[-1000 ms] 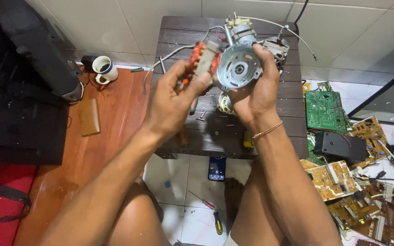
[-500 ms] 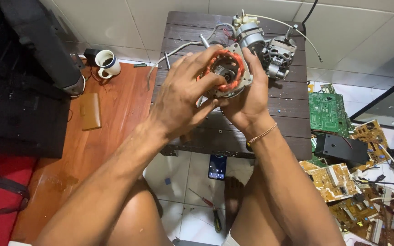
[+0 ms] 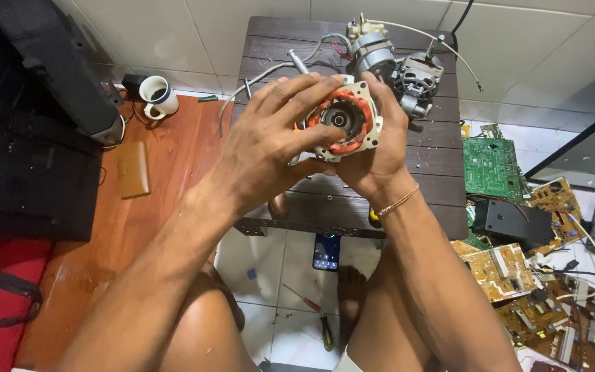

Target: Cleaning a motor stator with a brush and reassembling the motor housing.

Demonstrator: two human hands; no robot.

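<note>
Both hands hold a small electric motor stator, a pale square frame with orange copper windings around a dark round bore. My left hand wraps its left side, fingers laid across the top and front. From underneath and the right, my right hand cups it, thumb up along the right edge. It is lifted above a dark wooden slatted table. Behind it on the table lie other grey motor parts with white wires.
A white mug and a brown wallet sit on the reddish floor at left, beside a black case. Green and tan circuit boards and a black box litter the right. A phone and screwdriver lie under the table.
The two motor halves that were held apart are now together in both hands, with the orange windings facing me. My left hand's fingers have spread across the top.
</note>
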